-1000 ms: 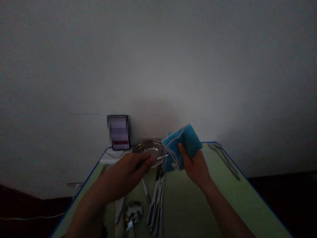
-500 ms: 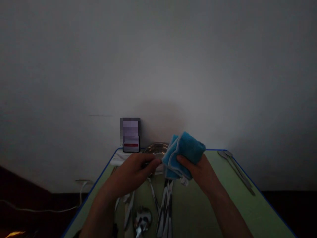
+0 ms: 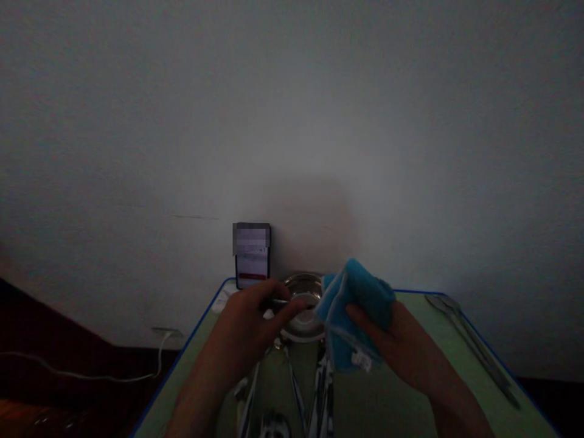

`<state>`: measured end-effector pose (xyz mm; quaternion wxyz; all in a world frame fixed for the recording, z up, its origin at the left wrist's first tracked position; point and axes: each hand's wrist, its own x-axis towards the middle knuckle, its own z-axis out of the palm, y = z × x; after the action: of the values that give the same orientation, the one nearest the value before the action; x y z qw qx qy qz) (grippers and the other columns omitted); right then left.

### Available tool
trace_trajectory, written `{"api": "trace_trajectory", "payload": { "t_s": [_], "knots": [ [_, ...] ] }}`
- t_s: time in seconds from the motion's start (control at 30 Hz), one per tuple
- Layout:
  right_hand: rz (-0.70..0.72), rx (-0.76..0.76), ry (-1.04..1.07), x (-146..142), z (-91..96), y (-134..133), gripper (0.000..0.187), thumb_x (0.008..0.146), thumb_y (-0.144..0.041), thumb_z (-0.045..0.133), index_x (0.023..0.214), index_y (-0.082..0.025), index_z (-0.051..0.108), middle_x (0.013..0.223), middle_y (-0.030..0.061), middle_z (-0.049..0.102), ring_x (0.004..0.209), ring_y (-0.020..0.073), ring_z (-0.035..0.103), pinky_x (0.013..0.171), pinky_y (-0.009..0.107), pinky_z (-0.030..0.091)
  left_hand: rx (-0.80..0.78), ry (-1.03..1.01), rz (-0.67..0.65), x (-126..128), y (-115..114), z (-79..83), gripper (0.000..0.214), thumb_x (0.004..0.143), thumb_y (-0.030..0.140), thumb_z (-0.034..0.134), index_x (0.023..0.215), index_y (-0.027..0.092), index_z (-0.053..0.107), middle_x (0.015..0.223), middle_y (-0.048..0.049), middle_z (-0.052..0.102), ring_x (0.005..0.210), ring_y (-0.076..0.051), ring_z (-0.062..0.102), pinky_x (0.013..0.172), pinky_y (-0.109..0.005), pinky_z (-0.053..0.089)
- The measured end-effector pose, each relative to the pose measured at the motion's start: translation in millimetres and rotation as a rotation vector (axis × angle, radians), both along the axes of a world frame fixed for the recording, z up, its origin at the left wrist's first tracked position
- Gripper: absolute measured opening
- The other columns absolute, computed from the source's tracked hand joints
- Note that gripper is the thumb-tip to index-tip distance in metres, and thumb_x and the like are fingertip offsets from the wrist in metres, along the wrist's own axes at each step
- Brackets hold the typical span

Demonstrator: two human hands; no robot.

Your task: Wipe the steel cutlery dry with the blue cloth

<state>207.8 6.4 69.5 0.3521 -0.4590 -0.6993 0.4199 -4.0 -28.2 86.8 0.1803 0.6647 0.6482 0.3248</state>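
Observation:
My right hand (image 3: 387,331) is closed around a folded blue cloth (image 3: 365,298) with a pale edge and a white tag. Between the thumb and fingers of my left hand (image 3: 253,316) is a thin metal utensil (image 3: 279,301); its kind cannot be made out, and its far end points toward the cloth. Behind both hands stands a shiny metal bowl (image 3: 303,333), partly covered by my left thumb and the cloth. Below the hands lie several knives (image 3: 322,395) side by side and a spoon (image 3: 294,383).
A phone (image 3: 252,261) leans upright against the wall at the back of the green table (image 3: 374,401). Two long-handled utensils (image 3: 479,353) lie along the right edge. White cloth or paper (image 3: 223,298) rests at the back left corner. A white cable (image 3: 91,377) hangs at left.
The cloth and my right hand have shifted slightly right and down, apart from my left fingers, showing more of the bowl. The whole view has also shifted a little.

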Motion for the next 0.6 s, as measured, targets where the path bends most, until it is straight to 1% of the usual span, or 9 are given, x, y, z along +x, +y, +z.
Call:
{"api": "trace_trajectory", "payload": {
  "t_s": [0.07, 0.17, 0.27, 0.33, 0.4, 0.43, 0.5, 0.6],
  "knots": [
    [0.037, -0.027, 0.022, 0, -2.8, 0, 0.025, 0.075, -0.038, 0.062, 0.094, -0.023, 0.068, 0.089, 0.0033, 0.071, 0.077, 0.0231, 0.064, 0.07, 0.033, 0.05, 0.072, -0.004, 0.046, -2, 2, -0.7, 0.026, 0.075, 0.045, 0.06, 0.076, 0.02, 0.059, 0.07, 0.0007, 0.064, 0.058, -0.013, 0.054, 0.053, -0.024, 0.04],
    [0.015, -0.079, 0.098, -5, -7.7, 3, 0.028, 0.071, -0.036, 0.067, 0.096, -0.023, 0.067, 0.091, 0.0044, 0.071, 0.081, 0.0242, 0.064, 0.075, 0.037, 0.05, 0.116, -0.008, 0.077, -3, 1, -1.4, 0.022, 0.075, 0.043, 0.061, 0.076, 0.02, 0.059, 0.071, 0.0007, 0.065, 0.056, -0.013, 0.054, 0.051, -0.023, 0.04],
    [-0.057, -0.159, 0.232, -11, -12.1, 7, 0.034, 0.072, -0.04, 0.065, 0.102, -0.022, 0.065, 0.1, 0.0055, 0.07, 0.091, 0.0252, 0.063, 0.082, 0.038, 0.048, 0.074, -0.032, 0.097, -1, 1, -2.3, 0.026, 0.076, 0.046, 0.058, 0.077, 0.02, 0.059, 0.064, 0.0019, 0.063, 0.051, -0.013, 0.053, 0.047, -0.023, 0.038],
    [-0.157, -0.187, 0.309, -15, -15.0, 9, 0.038, 0.074, -0.045, 0.061, 0.104, -0.022, 0.063, 0.105, 0.0058, 0.068, 0.099, 0.0255, 0.061, 0.088, 0.039, 0.045, 0.02, -0.028, 0.105, 0, 3, -3.7, 0.028, 0.078, 0.049, 0.055, 0.077, 0.02, 0.058, 0.059, 0.003, 0.06, 0.048, -0.012, 0.051, 0.046, -0.023, 0.036],
    [-0.245, -0.204, 0.348, -17, -17.6, 10, 0.042, 0.074, -0.048, 0.06, 0.108, -0.022, 0.061, 0.111, 0.006, 0.065, 0.105, 0.0256, 0.058, 0.092, 0.039, 0.042, -0.04, 0.006, 0.092, 2, 5, -6.0, 0.031, 0.08, 0.051, 0.051, 0.077, 0.02, 0.058, 0.058, 0.003, 0.059, 0.048, -0.013, 0.05, 0.045, -0.023, 0.034],
    [-0.259, -0.217, 0.349, -18, -18.6, 10, 0.043, 0.074, -0.048, 0.06, 0.109, -0.022, 0.06, 0.112, 0.0062, 0.065, 0.106, 0.0257, 0.057, 0.093, 0.04, 0.042, -0.072, 0.026, 0.072, 2, 5, -7.4, 0.033, 0.081, 0.052, 0.049, 0.079, 0.02, 0.058, 0.058, 0.0027, 0.059, 0.048, -0.013, 0.051, 0.044, -0.023, 0.033],
    [-0.235, -0.227, 0.321, -18, -19.2, 11, 0.043, 0.074, -0.048, 0.061, 0.108, -0.022, 0.061, 0.111, 0.0061, 0.065, 0.104, 0.0258, 0.059, 0.092, 0.04, 0.042, -0.122, 0.055, 0.019, 1, 7, -9.7, 0.035, 0.082, 0.053, 0.046, 0.081, 0.021, 0.058, 0.06, 0.0019, 0.06, 0.051, -0.014, 0.052, 0.044, -0.022, 0.032],
    [-0.112, -0.209, 0.25, -16, -17.3, 11, 0.036, 0.074, -0.045, 0.062, 0.101, -0.021, 0.065, 0.101, 0.0055, 0.069, 0.094, 0.0251, 0.063, 0.087, 0.038, 0.045, -0.148, 0.084, -0.025, -2, 7, -10.7, 0.035, 0.082, 0.055, 0.046, 0.084, 0.022, 0.058, 0.066, 0.0009, 0.064, 0.055, -0.015, 0.055, 0.046, -0.022, 0.034]
  ]
}}
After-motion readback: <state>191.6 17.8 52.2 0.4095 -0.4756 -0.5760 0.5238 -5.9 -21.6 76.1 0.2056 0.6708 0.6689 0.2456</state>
